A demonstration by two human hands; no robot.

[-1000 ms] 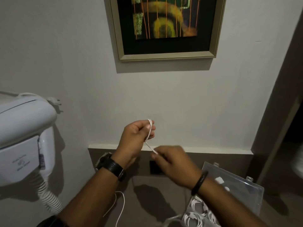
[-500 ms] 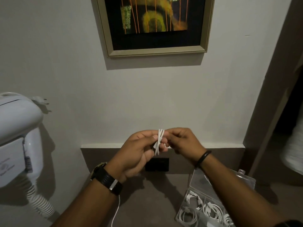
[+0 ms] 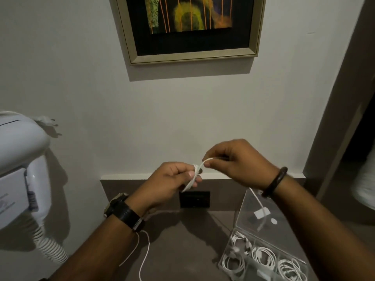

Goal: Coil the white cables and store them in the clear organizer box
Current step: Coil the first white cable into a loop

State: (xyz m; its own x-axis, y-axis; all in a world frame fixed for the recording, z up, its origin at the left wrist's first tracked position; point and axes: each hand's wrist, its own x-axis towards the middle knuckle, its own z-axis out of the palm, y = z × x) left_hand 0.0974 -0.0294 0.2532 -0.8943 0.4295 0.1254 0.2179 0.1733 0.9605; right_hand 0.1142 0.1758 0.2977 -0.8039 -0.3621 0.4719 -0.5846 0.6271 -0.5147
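White cable (image 3: 194, 175) is wound in a few turns around the fingers of the left hand (image 3: 172, 182), which grips the bundle. Half a second ago both hands met at the bundle; now the right hand (image 3: 233, 163) has drawn up and to the right, pinching a free length and leading it over for another turn. The coil looks partly made: slack hangs below the left wrist. The clear organizer box (image 3: 261, 250) sits open at lower right, coiled cables already in its compartments. The hair dryer (image 3: 18, 169) carries lettering, too blurred to read.
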